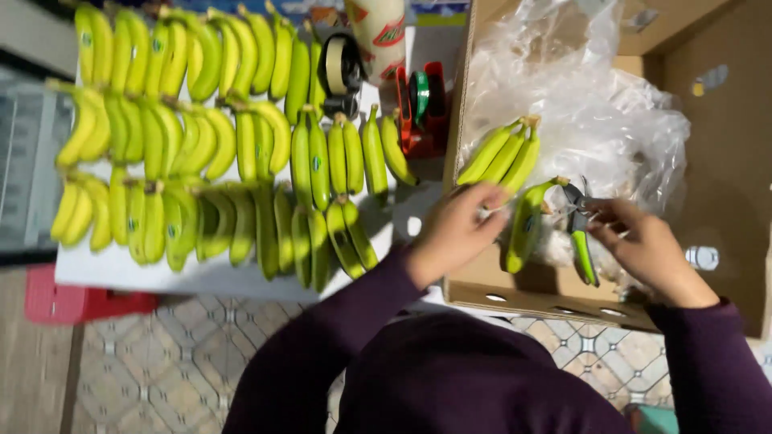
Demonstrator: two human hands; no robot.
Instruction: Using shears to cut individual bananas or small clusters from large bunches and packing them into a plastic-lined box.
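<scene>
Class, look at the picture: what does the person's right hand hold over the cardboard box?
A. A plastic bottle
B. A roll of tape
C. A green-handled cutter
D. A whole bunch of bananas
C: the right hand grips a green-handled cutter at the stem of a banana above the cardboard box.

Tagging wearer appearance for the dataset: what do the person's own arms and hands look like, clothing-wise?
Both arms wear long, dark purple sleeves of a plain, soft-looking fabric, with no pattern or markings visible. The sleeves end at the wrists. The left hand and right hand are bare: no gloves, and no rings, watch or bracelets can be made out, though the picture is somewhat blurred.
</scene>
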